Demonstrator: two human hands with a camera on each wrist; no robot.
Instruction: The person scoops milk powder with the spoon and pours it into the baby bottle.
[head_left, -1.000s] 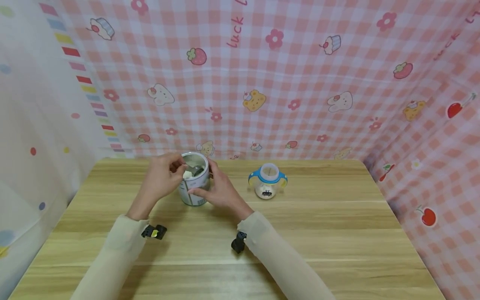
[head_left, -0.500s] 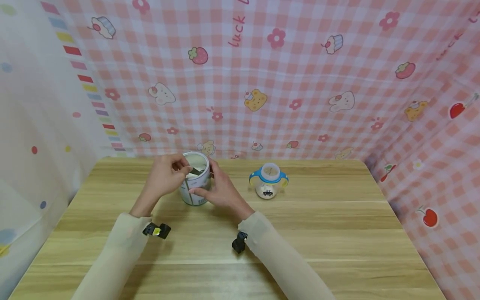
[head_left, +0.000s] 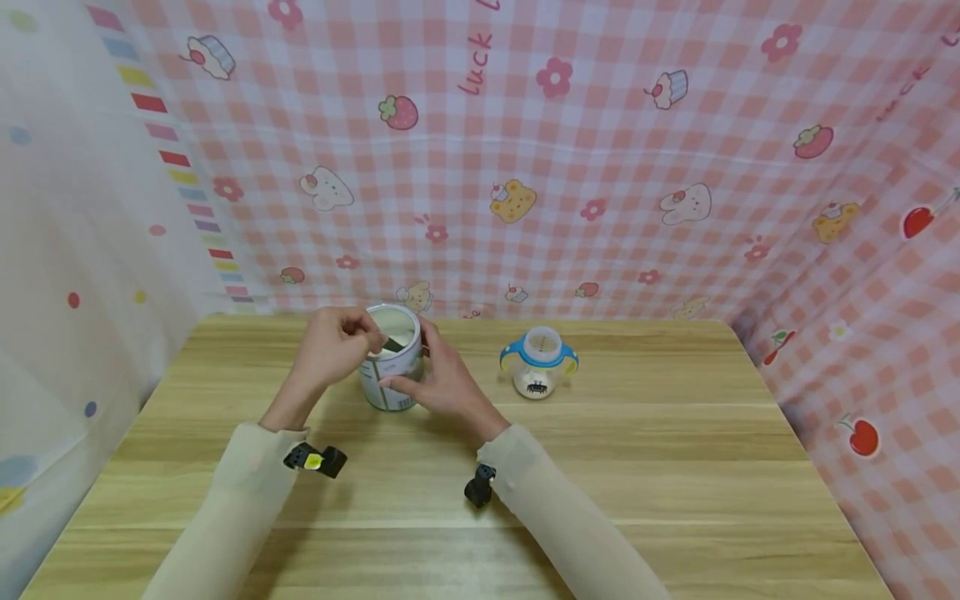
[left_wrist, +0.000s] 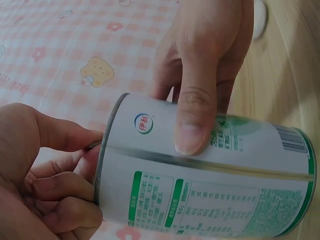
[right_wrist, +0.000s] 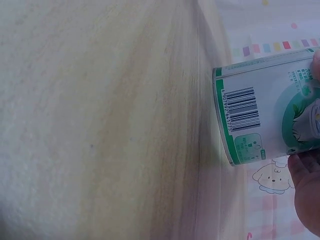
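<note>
A white and green milk powder can (head_left: pixel 392 385) stands near the back of the table, its top uncovered and pale inside. My right hand (head_left: pixel 446 379) grips its right side, with the thumb across the label (left_wrist: pixel 240 200) in the left wrist view. Between thumb and fingers at the rim, my left hand (head_left: pixel 335 346) pinches a metal spoon (head_left: pixel 393 344). The spoon reaches down into the can, so its bowl is hidden. Only the handle's tip (left_wrist: pixel 93 144) shows in the left wrist view. The right wrist view shows the can's barcode (right_wrist: pixel 241 109) side.
Right of the can stands a baby bottle (head_left: pixel 536 383) with a blue collar and two side handles, its mouth uncovered and pale contents at the bottom. A pink checked cloth (head_left: pixel 600 150) hangs behind the wooden table (head_left: pixel 637 483). Another cloth hangs at the left.
The spoon's bowl showed above the contents a second ago; now it has gone down out of sight, and a dark strip of spoon shows. The right hand keeps its hold on the can.
</note>
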